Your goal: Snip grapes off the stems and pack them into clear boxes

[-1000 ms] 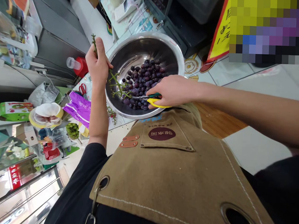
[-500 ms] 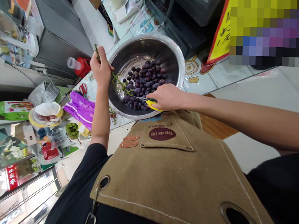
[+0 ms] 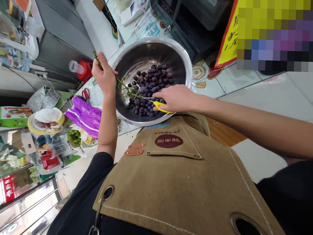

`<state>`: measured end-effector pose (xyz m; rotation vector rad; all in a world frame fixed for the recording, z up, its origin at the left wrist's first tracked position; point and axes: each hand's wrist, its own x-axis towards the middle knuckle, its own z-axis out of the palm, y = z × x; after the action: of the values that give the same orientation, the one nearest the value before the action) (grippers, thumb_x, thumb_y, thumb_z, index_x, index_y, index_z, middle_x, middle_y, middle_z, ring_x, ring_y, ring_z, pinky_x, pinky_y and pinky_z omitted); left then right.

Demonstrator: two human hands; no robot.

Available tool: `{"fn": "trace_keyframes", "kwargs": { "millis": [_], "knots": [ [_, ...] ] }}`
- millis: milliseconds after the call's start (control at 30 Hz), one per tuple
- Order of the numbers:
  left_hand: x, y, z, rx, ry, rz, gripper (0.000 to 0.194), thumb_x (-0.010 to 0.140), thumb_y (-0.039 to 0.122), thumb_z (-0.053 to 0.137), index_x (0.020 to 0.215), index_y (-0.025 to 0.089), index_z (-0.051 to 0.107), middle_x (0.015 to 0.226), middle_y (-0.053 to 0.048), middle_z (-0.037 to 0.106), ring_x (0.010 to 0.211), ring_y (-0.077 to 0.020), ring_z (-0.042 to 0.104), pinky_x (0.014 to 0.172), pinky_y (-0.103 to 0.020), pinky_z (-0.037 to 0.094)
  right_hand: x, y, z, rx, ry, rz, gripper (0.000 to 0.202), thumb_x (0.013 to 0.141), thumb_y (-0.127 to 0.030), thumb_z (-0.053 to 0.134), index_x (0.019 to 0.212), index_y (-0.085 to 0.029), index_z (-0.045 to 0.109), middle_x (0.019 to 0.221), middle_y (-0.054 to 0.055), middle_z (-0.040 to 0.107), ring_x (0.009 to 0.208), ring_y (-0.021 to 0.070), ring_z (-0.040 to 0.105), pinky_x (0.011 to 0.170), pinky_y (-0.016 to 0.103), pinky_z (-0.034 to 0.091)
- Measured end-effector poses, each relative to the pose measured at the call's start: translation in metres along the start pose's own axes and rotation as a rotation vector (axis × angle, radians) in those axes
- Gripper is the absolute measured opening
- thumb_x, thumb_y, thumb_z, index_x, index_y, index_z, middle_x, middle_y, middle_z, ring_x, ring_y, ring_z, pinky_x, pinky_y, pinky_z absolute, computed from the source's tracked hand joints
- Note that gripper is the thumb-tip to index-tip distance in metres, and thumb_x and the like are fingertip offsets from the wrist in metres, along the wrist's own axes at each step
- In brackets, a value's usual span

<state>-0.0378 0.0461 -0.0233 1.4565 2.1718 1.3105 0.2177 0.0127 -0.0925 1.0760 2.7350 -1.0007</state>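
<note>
My left hand (image 3: pixel 104 74) is closed around a green grape stem (image 3: pixel 124 87), whose branching end reaches over the left side of a steel bowl (image 3: pixel 185 58). Many loose dark purple grapes (image 3: pixel 154 79) lie in the bowl. In my right hand (image 3: pixel 176 97) are yellow-handled scissors (image 3: pixel 160 106), gripped low over the bowl's near side. Their blades point left and meet the tip of the stem among the grapes. Whether the blades are parted is too small to tell.
Left of the bowl lie red-handled scissors (image 3: pixel 85 93), a purple bag (image 3: pixel 83 116) and green grapes (image 3: pixel 74 138). A red container (image 3: pixel 85 70) stands beyond my left hand. Behind the bowl is a dark appliance (image 3: pixel 180 25); a yellow sign (image 3: pixel 229 37) hangs at right.
My left hand has shifted slightly left and down with the stem. The scissors have tilted a little, their blades now higher against the stem; a grape near the stem's tip no longer shows there.
</note>
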Motion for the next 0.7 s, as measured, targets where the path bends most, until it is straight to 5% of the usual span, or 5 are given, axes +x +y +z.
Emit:
{"fn": "trace_keyframes", "kwargs": {
  "millis": [200,467,700],
  "knots": [
    [-0.004,0.006,0.004,0.070,0.116,0.046,0.068,0.097,0.092,0.051,0.080,0.027,0.047,0.067,0.001,0.054,0.059,-0.0159,0.052,0.067,-0.034,0.048,0.003,-0.002,0.002,-0.030,0.005,-0.009,0.045,0.096,-0.053,0.068,0.131,-0.028,0.082,0.106,0.010,0.086,0.100,0.0325,0.076,0.080,0.036,0.041],
    [-0.005,0.002,0.005,0.058,0.075,0.021,0.067,0.096,0.092,0.054,0.079,0.027,0.047,0.064,0.002,0.051,0.061,-0.0169,0.054,0.066,-0.034,0.047,0.003,-0.006,0.006,-0.085,0.009,-0.030,0.029,0.094,-0.037,0.068,0.116,-0.025,0.083,0.101,0.011,0.086,0.101,0.0344,0.076,0.081,0.038,0.042],
    [-0.001,-0.008,-0.001,0.008,0.051,-0.018,0.065,0.101,0.087,0.053,0.078,0.026,0.045,0.067,0.001,0.060,0.059,-0.0142,0.056,0.067,-0.032,0.049,0.001,-0.003,-0.004,-0.183,-0.012,0.030,0.043,0.105,-0.042,0.057,0.133,-0.017,0.078,0.116,0.020,0.084,0.106,0.0370,0.077,0.081,0.039,0.042]
  ]
}}
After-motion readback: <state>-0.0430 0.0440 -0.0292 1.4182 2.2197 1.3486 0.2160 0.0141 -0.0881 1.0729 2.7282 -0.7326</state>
